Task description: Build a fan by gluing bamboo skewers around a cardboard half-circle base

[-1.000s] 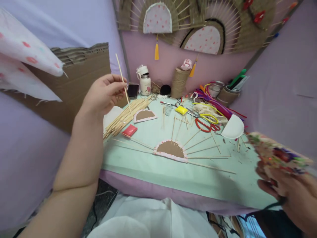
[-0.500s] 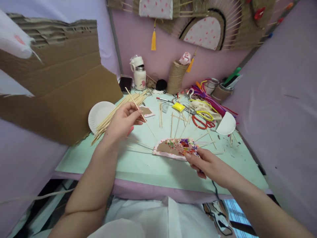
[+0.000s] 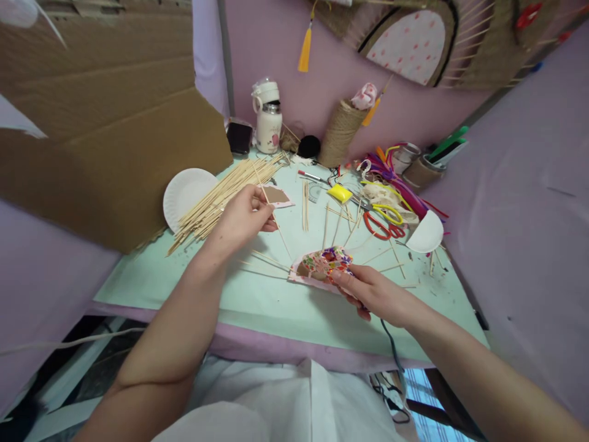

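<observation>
My left hand (image 3: pixel 252 212) pinches a thin bamboo stick (image 3: pixel 281 233), which slants down with its lower tip close to the cardboard piece. My right hand (image 3: pixel 368 291) is wrapped round a floral-patterned glue gun (image 3: pixel 324 259), and a dark cord (image 3: pixel 391 347) hangs below that hand. Under the glue gun lies a cardboard piece (image 3: pixel 301 270) edged with pink-dotted white cloth, partly hidden by the gun and my right hand. Several thin sticks (image 3: pixel 264 261) fan out from around it. Behind my left hand is a smaller cloth-edged cardboard piece (image 3: pixel 277 195).
A pile of bamboo sticks (image 3: pixel 230 190) lies partly over a white paper plate (image 3: pixel 179 193) at left. Red-handled scissors (image 3: pixel 377 226), a yellow packet (image 3: pixel 339 194) and a half plate (image 3: pixel 427 232) lie at right. A bottle (image 3: pixel 269 126) and a twine roll (image 3: pixel 343 135) stand behind.
My right hand has brought the glue gun left, further over the cardboard piece. My left hand still holds the stick, its tip near the piece's left end. The view has shifted slightly.
</observation>
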### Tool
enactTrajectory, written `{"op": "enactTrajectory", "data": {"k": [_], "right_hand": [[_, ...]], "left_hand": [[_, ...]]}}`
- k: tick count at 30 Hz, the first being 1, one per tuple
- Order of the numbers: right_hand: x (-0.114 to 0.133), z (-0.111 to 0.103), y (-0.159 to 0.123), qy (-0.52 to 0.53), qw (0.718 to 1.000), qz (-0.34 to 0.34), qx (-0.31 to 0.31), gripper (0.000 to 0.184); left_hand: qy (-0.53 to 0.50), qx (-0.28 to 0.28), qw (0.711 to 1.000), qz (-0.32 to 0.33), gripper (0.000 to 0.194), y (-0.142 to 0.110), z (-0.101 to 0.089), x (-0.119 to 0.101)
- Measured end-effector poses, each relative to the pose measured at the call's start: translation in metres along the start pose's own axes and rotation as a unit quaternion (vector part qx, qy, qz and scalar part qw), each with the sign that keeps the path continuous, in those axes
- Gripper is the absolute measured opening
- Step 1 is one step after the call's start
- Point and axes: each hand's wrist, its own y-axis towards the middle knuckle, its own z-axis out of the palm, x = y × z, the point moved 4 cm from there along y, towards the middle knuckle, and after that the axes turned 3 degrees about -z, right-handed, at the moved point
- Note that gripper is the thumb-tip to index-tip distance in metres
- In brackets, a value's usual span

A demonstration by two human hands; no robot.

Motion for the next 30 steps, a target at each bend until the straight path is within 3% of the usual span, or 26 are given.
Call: {"op": "enactTrajectory", "data": {"k": [8, 30], "right_hand": [[0.003, -0.001, 0.005, -0.033, 0.999, -0.002, 0.010, 0.055], [0.012, -0.001, 0.009, -0.100, 0.995, 0.017, 0.021, 0.055]], "left_hand": [[0.022, -0.023, 0.999, 0.010, 0.032, 0.003, -0.001, 0.005], [0.020, -0.028, 0.999, 0.005, 0.034, 0.000, -0.004, 0.003]]}}
